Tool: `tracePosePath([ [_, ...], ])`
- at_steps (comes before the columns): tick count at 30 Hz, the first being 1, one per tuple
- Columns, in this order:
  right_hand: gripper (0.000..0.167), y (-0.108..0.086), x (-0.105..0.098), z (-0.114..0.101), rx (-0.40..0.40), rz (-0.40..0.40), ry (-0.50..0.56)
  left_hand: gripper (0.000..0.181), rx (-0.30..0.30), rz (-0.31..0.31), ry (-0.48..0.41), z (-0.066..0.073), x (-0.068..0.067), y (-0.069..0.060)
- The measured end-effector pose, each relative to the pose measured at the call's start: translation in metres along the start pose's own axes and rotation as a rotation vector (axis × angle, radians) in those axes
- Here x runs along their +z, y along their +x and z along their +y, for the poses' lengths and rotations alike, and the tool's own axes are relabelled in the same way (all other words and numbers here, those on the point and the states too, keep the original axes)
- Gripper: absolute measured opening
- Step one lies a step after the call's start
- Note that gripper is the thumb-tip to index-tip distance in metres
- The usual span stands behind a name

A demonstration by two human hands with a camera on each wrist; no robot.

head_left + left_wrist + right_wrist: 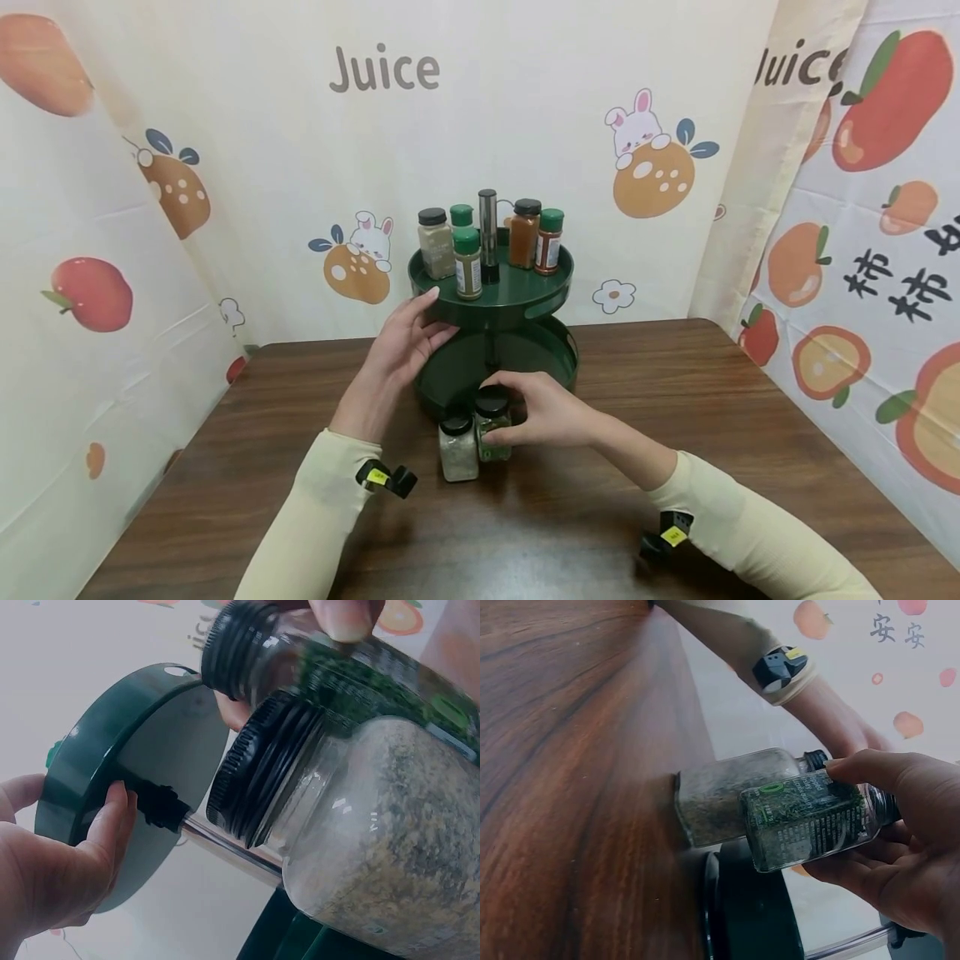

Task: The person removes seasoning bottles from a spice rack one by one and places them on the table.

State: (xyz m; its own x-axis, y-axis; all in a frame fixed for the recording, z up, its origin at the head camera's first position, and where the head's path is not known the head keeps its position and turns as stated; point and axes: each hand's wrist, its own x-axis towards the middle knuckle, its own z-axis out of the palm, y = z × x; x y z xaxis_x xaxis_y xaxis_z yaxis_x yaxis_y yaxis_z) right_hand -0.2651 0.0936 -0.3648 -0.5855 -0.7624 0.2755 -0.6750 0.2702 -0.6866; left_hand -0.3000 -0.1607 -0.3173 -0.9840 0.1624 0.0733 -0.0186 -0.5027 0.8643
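Note:
My right hand point(551, 410) grips a clear jar of green dried herbs point(806, 817) with a black lid, thumb on one side and fingers on the other. In the right wrist view its base is raised off the table. Right beside it, a square clear jar of pale flaky seasoning point(459, 450), also black-lidded, stands on the table. Both are in front of a dark green two-tier rack point(487, 310). At the upper tier's left rim, my left hand point(393, 346) holds on, thumb outside and fingers underneath.
On the upper tier stand several spice bottles, including a beige jar point(437, 246), a green-capped bottle point(468, 271), an orange-brown jar point(523, 237) and a red-labelled bottle point(548, 246). The rack's metal post point(487, 225) rises among them. Beneath is a brown wooden table point(637, 383), with printed cloth behind.

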Motion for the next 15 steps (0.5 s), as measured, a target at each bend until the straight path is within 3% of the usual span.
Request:
tracePosePath([
  [15,0.045,-0.002,0.014,0.016,-0.005,-0.033,-0.026,0.065,-0.002,-0.002,-0.010,0.000,0.000,0.001],
])
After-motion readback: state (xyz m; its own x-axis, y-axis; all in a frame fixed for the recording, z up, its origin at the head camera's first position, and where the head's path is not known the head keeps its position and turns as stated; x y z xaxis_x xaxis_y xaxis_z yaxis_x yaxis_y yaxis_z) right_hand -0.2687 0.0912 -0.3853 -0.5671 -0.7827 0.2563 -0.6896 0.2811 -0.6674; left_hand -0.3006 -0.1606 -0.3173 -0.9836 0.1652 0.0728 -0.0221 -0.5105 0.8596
